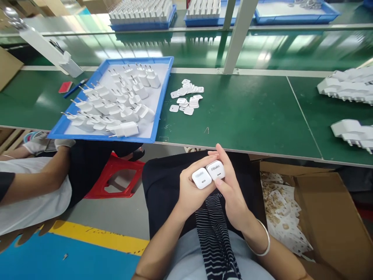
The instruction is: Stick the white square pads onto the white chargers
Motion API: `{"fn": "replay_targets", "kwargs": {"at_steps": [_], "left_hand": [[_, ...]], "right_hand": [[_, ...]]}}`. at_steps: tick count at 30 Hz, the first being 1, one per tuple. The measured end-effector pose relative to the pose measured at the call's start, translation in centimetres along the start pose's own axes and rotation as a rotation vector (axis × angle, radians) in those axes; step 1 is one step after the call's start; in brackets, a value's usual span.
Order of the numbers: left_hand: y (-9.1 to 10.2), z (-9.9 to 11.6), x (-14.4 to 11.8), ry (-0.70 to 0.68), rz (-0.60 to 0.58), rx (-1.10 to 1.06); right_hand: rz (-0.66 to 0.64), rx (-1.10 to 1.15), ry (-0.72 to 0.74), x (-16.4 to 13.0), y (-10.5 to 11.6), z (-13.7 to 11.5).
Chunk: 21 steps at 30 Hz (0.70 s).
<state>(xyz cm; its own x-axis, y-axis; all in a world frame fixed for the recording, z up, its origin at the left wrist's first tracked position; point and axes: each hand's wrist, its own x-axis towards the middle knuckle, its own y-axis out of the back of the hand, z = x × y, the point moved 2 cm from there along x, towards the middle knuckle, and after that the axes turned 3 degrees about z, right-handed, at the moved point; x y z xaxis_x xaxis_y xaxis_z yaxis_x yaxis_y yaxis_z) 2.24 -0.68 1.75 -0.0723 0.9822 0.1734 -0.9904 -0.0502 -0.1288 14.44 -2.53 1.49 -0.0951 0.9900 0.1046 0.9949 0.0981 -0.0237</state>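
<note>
Over the lap, below the green desk [247, 112] edge, we hold two small white plastic charger cubes [208, 174] pressed side by side, left hand [190, 192] and right hand [231, 194] each grasping one. We'd best keep the faces level, with fingertips off the printed side.

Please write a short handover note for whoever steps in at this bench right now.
Left hand: holds a white charger over the lap.
Right hand: holds a second charger, marked Fibaks, pressed against the first.
Blue tray on the bench, left: many loose chargers.
Small white labels lie piled beside the tray.
More chargers are stacked far right.
Box at right holds paper scraps.
A co-worker's gloved hand is at left.
Done and left: cannot tell.
</note>
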Motion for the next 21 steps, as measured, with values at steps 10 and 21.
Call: {"fn": "replay_targets", "kwargs": {"at_steps": [10,21], "left_hand": [[2.6,2.0,-0.2,-0.374,-0.154,0.378],[17.0,14.8,22.8,0.030,-0.185,1.788]], "right_hand": [[0.082,0.211,-0.032,0.8,-0.2,1.1],[0.580,-0.484,0.147,10.6,10.4,3.3]]}}
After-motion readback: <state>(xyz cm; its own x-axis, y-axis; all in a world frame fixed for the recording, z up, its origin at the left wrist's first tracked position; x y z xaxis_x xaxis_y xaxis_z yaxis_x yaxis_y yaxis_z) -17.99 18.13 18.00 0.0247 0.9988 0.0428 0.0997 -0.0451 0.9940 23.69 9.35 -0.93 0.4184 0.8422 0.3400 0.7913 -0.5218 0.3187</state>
